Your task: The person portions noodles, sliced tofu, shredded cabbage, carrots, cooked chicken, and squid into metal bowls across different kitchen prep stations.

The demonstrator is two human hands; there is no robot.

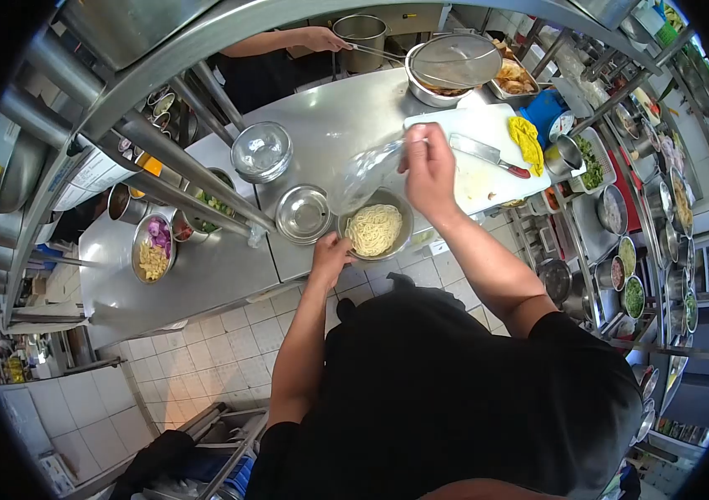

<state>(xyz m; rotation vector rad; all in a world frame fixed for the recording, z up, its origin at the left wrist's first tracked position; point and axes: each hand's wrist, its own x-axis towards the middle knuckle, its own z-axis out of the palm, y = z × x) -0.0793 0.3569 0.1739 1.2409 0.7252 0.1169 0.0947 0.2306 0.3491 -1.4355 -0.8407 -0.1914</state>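
A metal bowl (404,218) with pale noodles (374,230) in it stands at the front edge of the steel counter (321,112). My left hand (331,258) grips the bowl's left rim. Above and to the right of the bowl, my right hand (429,165) is closed on a clear plastic bag (364,175), which hangs down to the bowl's far rim. Just left of the noodles is a shallow metal bowl (304,214), and behind it sit stacked clear bowls (261,152).
A knife (478,150) and a yellow cloth (526,143) lie on the white cutting board (475,183). Across the counter another person's hand (321,39) holds a strainer's handle; its mesh (456,60) rests over a bowl. Metal shelf bars (192,171) cross the left side.
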